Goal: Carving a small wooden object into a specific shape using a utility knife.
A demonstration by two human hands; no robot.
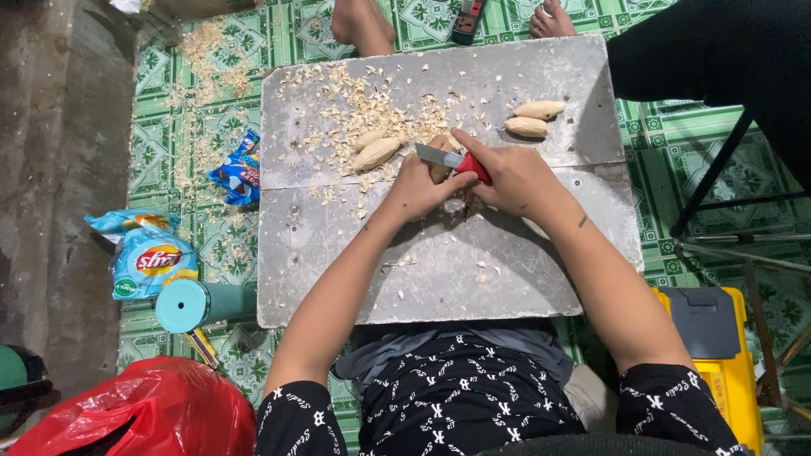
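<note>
Two hands at board centre, touching. Right hand [517, 176] clamped on red handle of knife [452, 159], blade pointing left, flat against wood piece [440, 156]. Left hand [416, 187] closed around lower part of wood piece, thumb beside blade; piece mostly hidden by fingers. Wood piece held just above grey board [473, 279], near its middle seam.

Just left of hands: one carved blank [376, 153], pale, oval, lying in shavings [355, 105]. Up and right of hands: two more blanks [533, 118], side by side, touching or nearly so. Shavings thick across upper left of board, thin toward near edge, scattered also over green tiled floor [194, 127] at left.

Left of board, on floor: blue snack bags [152, 253], teal tube [198, 304], red plastic bag [144, 409]. Right of board: yellow case [718, 355], metal frame legs. Beyond far edge: bare feet [363, 21] of another person, dark device [467, 19] between them.
</note>
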